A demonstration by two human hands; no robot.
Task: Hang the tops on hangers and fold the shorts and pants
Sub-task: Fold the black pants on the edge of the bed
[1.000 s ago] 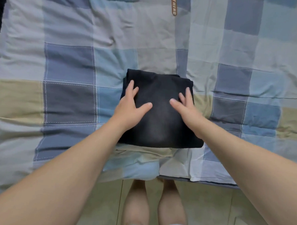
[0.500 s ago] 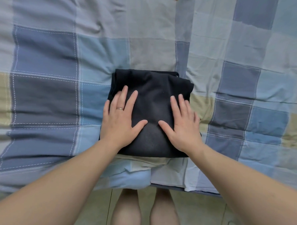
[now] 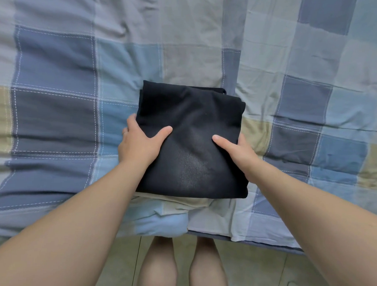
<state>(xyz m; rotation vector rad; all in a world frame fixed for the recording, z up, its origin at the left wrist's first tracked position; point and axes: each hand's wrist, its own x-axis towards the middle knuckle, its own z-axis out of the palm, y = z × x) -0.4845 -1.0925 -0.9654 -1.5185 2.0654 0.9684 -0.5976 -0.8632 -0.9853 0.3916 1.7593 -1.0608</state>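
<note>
Pants (image 3: 192, 143) lie folded on the bed (image 3: 55, 115); your left hand (image 3: 140, 145) and right hand (image 3: 239, 154) grip their sides, fingers (image 3: 131, 122) tucked under; putting away looks left.

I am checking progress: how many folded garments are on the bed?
1. The dark folded garment lies near the front edge of the bed, held by the left hand and right hand. Others may be out of view.

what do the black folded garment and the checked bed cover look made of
The folded garment looks like soft, matte black knit or brushed cotton: faint fuzzy nap where light hits, thick rounded folds. The bed cover looks like thin, matte woven cotton, going by its fine creases.
</note>
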